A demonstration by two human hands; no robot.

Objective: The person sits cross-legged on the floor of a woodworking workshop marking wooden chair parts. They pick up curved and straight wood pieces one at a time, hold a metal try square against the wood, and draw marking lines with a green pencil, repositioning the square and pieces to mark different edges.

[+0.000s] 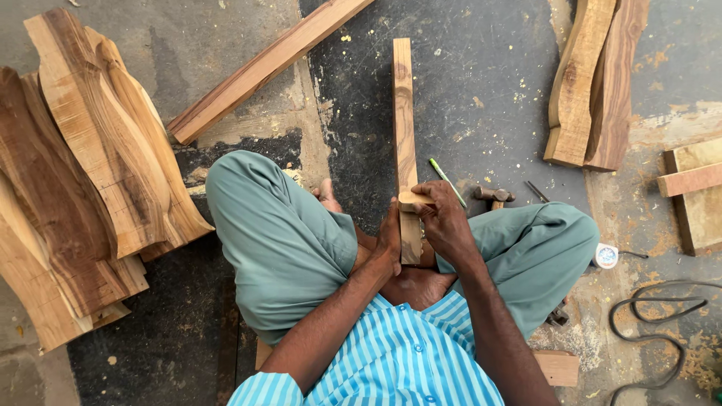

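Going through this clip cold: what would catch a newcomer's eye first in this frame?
First, the two hands at centre: the left hand steadies a long wooden strip that runs away along the dark floor, while the right hand holds a small wooden block on it and a green pencil. Next, the stack of curved wood pieces at far left.

Both forearms reach from the lower middle of the frame toward its centre, converging. The left hand (389, 239) stands edge-on, fingers curled inward — the right hand (444, 218) sits just beside it, fingers bent and pinched closed.
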